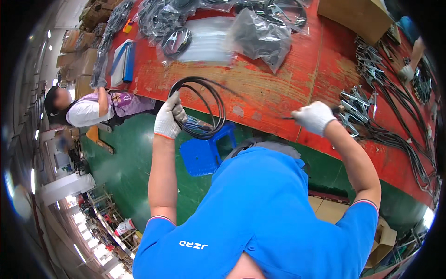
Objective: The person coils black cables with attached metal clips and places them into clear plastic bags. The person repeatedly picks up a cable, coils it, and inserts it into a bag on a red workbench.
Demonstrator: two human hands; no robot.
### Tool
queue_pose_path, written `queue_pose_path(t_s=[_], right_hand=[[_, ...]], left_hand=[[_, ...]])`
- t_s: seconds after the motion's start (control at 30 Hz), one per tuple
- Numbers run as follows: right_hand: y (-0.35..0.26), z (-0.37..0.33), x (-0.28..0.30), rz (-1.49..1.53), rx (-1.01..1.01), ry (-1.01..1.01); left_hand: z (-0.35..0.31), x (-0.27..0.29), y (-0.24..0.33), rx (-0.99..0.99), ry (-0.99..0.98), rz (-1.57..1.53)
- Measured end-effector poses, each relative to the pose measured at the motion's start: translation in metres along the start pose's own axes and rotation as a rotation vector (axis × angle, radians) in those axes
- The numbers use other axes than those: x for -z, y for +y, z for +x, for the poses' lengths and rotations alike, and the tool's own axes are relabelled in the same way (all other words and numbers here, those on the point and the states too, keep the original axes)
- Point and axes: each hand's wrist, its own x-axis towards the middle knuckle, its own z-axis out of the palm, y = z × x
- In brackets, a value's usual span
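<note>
My left hand (168,118), in a white knit glove, grips a coil of black cable (223,109) just off the table's near edge. A metal clamp (196,123) hangs beside its fingers, inside the loops. My right hand (317,118), gloved too, is closed in a fist over the table to the right. A short dark end, apparently cable, sticks out to the left of that fist; motion blurs the stretch between the hands. Just beyond the right fist lies a pile of metal spring clamps (357,109) with black cables attached.
On the red worn table (260,93) lie clear plastic bags (206,39), bagged cable coils (176,43) and a cardboard box (355,16). A blue stool (200,157) stands below. One person (88,109) is at the left; another person's gloved hand (407,73) is at the far right.
</note>
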Motion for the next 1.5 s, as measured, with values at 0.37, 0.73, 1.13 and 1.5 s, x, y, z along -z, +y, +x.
queue_pose_path(t_s=[0.37,0.73,1.13,1.5], right_hand=[[-0.097,0.079,0.081,0.052,0.544,0.116],[-0.111,0.112,0.0,0.727,0.459,0.733],[-0.107,0.223,-0.006,2.088,-0.674,0.208],[-0.112,0.34,-0.113,0.982,-0.983,0.224]], left_hand=[[-0.023,-0.096,-0.064,0.001,-0.011,0.518],[-0.036,-0.094,-0.106,0.186,-0.169,0.54],[0.038,-0.056,-0.088,-0.806,-0.149,1.66],[0.213,0.109,-0.17,-0.826,-0.624,1.733]])
